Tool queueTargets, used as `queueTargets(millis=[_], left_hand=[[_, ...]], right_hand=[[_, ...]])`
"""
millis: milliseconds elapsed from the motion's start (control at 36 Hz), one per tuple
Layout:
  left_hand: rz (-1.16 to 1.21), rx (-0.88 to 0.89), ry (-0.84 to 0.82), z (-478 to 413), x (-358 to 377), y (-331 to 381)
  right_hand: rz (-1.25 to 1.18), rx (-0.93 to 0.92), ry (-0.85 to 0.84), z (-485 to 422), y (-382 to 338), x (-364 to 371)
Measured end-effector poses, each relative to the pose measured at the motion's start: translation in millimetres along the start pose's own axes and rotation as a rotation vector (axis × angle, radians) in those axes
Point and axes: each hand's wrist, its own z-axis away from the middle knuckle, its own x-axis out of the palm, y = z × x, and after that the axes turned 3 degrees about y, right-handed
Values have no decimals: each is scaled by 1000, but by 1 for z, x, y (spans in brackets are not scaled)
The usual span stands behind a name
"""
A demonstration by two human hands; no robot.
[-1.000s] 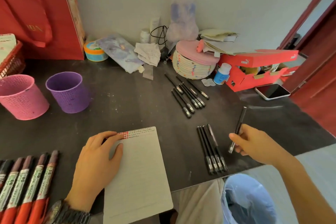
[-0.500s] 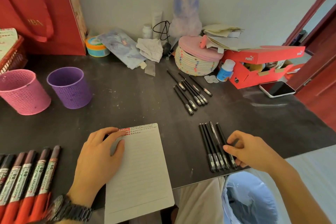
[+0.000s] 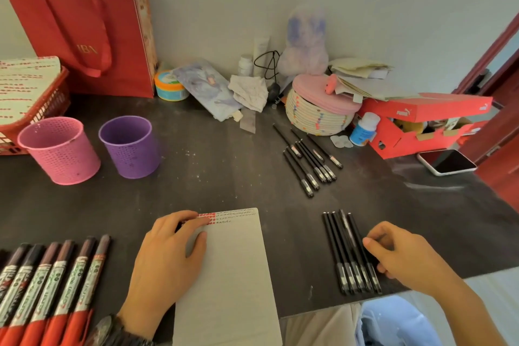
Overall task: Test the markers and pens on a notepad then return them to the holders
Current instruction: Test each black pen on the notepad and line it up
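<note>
A lined notepad (image 3: 233, 275) lies at the table's front edge. My left hand (image 3: 168, 261) rests flat on its upper left corner, fingers spread. Right of the pad, several black pens (image 3: 344, 247) lie side by side in a near row. My right hand (image 3: 404, 255) sits at the right side of that row, fingers loosely curled and touching the rightmost pen, gripping nothing. A second group of black pens (image 3: 309, 160) lies further back. Red-and-white markers (image 3: 50, 289) line the front left. The pink holder (image 3: 60, 152) and purple holder (image 3: 130, 149) stand upright at the left.
A red bag (image 3: 84, 31) and red basket (image 3: 47, 101) fill the back left. A woven lidded basket (image 3: 320, 115), small bottle (image 3: 363, 128), red shoebox (image 3: 421, 121) and phone (image 3: 446, 161) crowd the back right. A blue-lined bin (image 3: 393, 323) stands below the front edge.
My right hand held one black pen in the air, then lowered it into the near row and let it go. The left hand stayed on the notepad.
</note>
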Motion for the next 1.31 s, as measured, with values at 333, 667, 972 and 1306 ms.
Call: queueTargets(millis=[333, 667, 972, 1306], left_hand=[[-34, 0, 19, 0, 0, 1], [-14, -16, -16, 0, 2, 0], [-12, -7, 20, 1, 3, 0], [89, 72, 81, 3, -7, 11]], right_hand=[[-82, -198, 233, -54, -75, 17], [272, -209, 173, -103, -131, 39], [-50, -239, 109, -97, -139, 52], [-1007, -268, -101, 13, -184, 115]])
